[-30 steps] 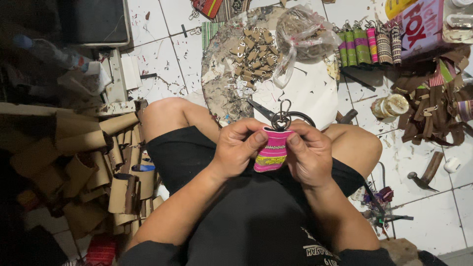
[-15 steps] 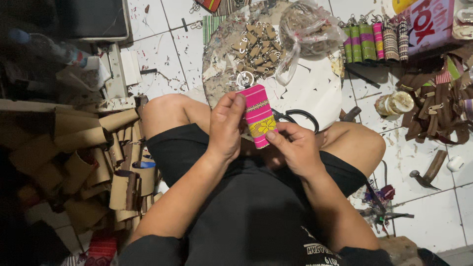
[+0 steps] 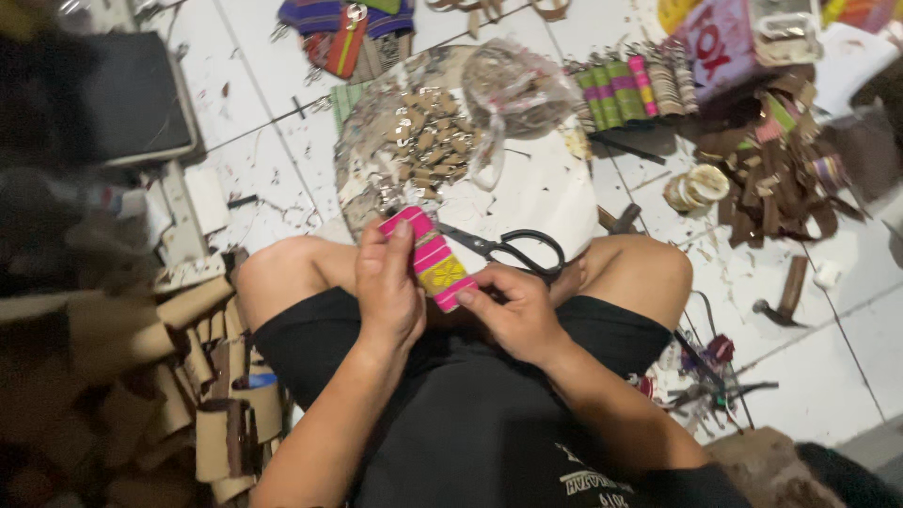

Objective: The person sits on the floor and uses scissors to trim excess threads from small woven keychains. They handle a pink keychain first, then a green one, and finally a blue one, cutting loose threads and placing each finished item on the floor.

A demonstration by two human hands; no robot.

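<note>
Compared with half a second ago, the pink striped pouch (image 3: 431, 261) is lowered a little and is tilted more, and the scissors (image 3: 508, 248) behind it are uncovered more by the hands. Now the pouch is held above the lap, between the knees: its upper part is gripped by the closed fingers of the left hand (image 3: 388, 287), and its lower corner is pinched by the thumb and fingers of the right hand (image 3: 515, 310). Beyond the pouch, a round board (image 3: 555, 188) with small brown pieces (image 3: 423, 141) is seen on the tiled floor (image 3: 273, 122), and cardboard rolls (image 3: 202, 376) are piled beside the left leg.
</note>
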